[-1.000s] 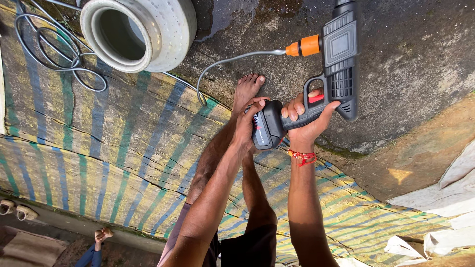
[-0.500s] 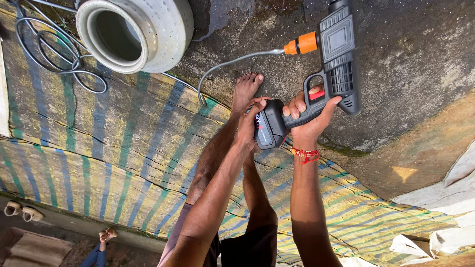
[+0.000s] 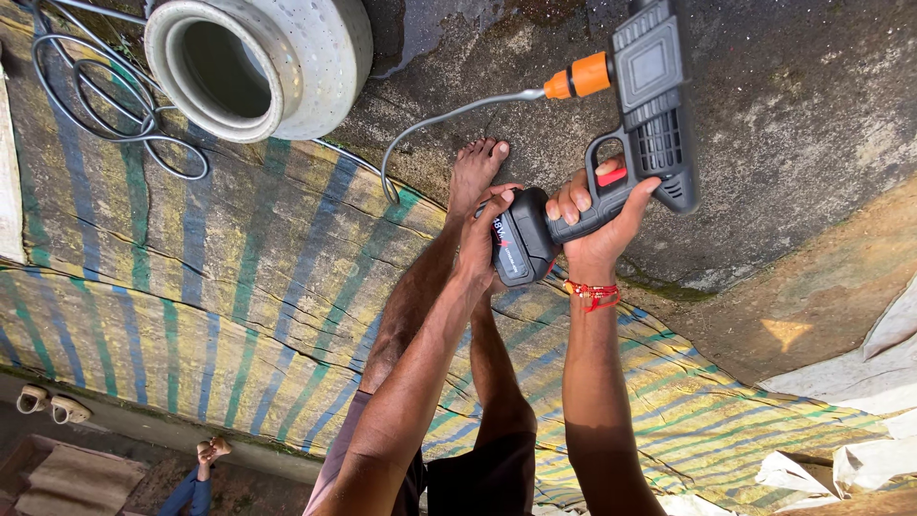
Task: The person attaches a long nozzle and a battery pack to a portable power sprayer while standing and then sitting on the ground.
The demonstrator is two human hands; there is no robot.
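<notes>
Black sprayer (image 3: 650,105) top cut off | right hand (image 3: 597,225) grips | left hand (image 3: 482,239) on battery (image 3: 521,244)

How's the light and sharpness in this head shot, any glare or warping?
Head view: hard sunlight, sharp overall; wide-lens bending curves the striped green-and-blue mat; bright glare on the grey concrete ring; both hands and the black battery spray gun are evenly lit, unblurred.
</notes>
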